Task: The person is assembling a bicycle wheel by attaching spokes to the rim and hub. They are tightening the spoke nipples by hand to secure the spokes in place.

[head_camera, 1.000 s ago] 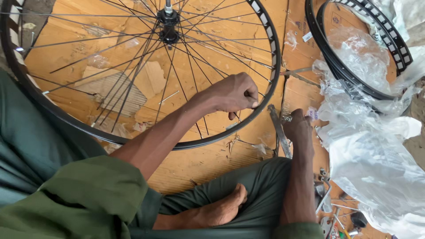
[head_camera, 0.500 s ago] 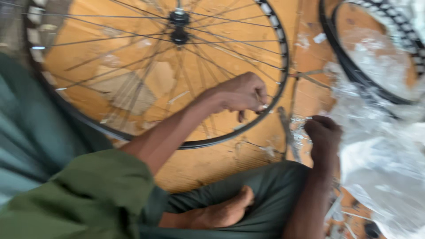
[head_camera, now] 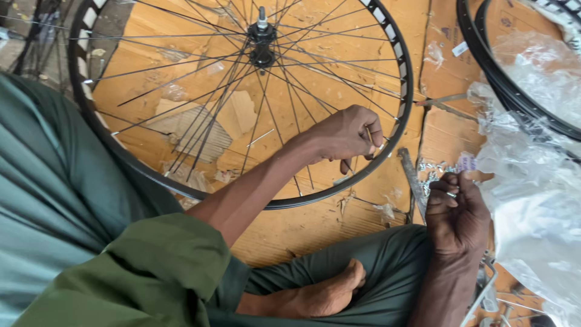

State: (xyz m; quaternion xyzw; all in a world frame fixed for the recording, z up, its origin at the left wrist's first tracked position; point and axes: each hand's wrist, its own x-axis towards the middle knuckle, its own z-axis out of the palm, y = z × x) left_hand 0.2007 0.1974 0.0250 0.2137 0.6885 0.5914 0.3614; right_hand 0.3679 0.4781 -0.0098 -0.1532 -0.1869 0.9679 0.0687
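Observation:
A black bicycle wheel rim (head_camera: pixel 407 91) with thin metal spokes and a hub (head_camera: pixel 261 37) lies flat on cardboard in front of me. My left hand (head_camera: pixel 342 133) reaches across the wheel and pinches a spoke (head_camera: pixel 369 135) close to the rim's inner edge at the right. My right hand (head_camera: pixel 457 209) is outside the rim, curled beside a small heap of shiny metal spoke nipples (head_camera: pixel 431 172), with one small metal piece (head_camera: pixel 451 194) between its fingers.
A narrow metal tool (head_camera: pixel 412 177) lies next to the rim. A second black rim (head_camera: pixel 490 79) and crumpled clear plastic bags (head_camera: pixel 532 200) fill the right side. My bare foot (head_camera: pixel 327 293) and green trouser legs are at the bottom. Flattened cardboard (head_camera: pixel 302 227) covers the floor.
The view has swung slightly. My left hand stays on the spoke at the rim. My right hand has drawn back a little from the heap of small metal parts toward me.

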